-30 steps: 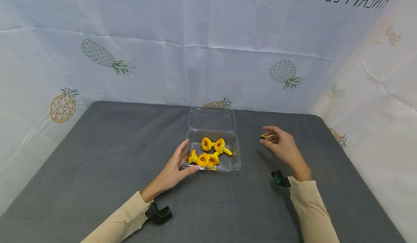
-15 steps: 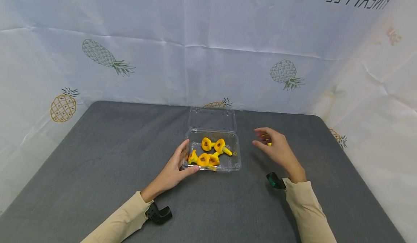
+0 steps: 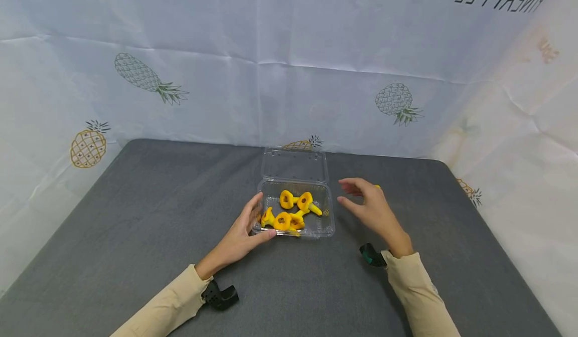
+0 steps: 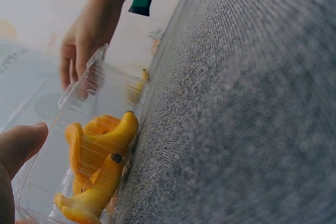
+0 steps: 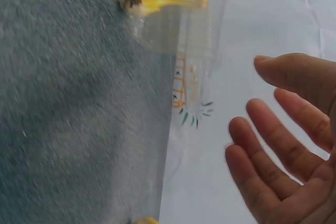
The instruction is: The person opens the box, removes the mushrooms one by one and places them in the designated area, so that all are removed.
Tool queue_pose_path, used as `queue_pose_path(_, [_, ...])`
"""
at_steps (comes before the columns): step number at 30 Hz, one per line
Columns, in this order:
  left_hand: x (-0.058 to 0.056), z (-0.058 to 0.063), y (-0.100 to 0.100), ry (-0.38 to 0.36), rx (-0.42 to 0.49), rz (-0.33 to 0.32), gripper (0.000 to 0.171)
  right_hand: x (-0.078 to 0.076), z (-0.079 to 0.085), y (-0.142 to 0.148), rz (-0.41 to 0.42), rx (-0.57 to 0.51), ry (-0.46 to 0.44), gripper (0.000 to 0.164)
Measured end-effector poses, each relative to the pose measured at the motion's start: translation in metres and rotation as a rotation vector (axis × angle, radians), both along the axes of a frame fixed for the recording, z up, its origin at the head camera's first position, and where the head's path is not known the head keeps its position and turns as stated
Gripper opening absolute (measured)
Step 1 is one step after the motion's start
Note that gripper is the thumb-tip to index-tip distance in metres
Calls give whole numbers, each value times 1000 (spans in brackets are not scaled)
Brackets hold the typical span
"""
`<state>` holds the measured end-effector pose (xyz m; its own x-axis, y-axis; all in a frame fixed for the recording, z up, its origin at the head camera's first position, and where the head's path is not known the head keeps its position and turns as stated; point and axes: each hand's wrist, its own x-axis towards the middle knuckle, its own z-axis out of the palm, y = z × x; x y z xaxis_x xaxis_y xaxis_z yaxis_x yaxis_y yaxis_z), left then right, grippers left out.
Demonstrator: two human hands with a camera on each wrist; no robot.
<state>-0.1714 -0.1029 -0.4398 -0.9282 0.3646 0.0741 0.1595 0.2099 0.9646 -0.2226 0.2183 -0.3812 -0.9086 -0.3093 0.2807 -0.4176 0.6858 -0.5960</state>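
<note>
A clear plastic clamshell container (image 3: 321,225) stands with its lid (image 3: 293,165) folded back on the grey table. Several yellow-orange mushrooms (image 3: 305,201) lie in its tray; their stems show through the wall in the left wrist view. My left hand (image 3: 239,236) holds the tray by its near left corner, thumb at the front rim and fingers along the side. Just off the tray's right side, my right hand (image 3: 372,209) hovers with fingers spread and nothing between them. Behind it, a bit of another yellow mushroom (image 3: 377,186) peeks out, mostly hidden by the hand.
A grey cloth covers the table (image 3: 180,191). White curtain fabric (image 3: 217,96) printed with pineapples hangs behind its far edge and along both sides. A black wrist mount (image 3: 220,297) juts from the left cuff, another (image 3: 373,255) from the right.
My right hand has moved left toward the container, with the yellow mushroom that was by its fingers now behind the back of the hand. My left hand and the container stay put.
</note>
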Motion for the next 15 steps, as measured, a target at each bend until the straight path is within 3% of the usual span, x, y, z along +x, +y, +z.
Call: queue_pose_path(15, [1, 0, 1, -12, -4, 7, 93, 6, -5, -20, 52, -32, 4, 43])
